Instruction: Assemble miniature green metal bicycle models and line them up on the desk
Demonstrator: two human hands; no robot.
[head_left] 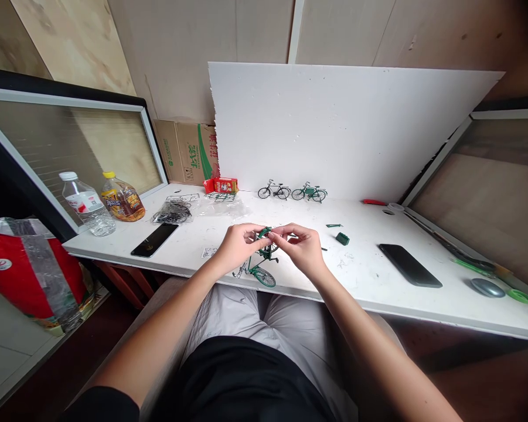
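Observation:
A green model bicycle [262, 274] is held between my two hands over the front edge of the table, tilted so one wheel points down toward my lap. The fingers of my left hand [239, 245] are closed on its upper end from the left. From the right, the thumb and fingertips of my right hand [299, 246] pinch the same end, near the other wheel and its green fender. My fingertips partly hide that wheel. To the right on the table lie a small green box-shaped part [342, 238] and a thin green part [334, 225].
Two finished model bicycles, one black [273, 190] and one green [309, 192], stand at the back. Two phones [155, 240] [409, 265] flank my hands. Bottles [123, 199], bagged black parts [173, 212], a red box [225, 186] and a grey oval object [487, 287] sit farther out.

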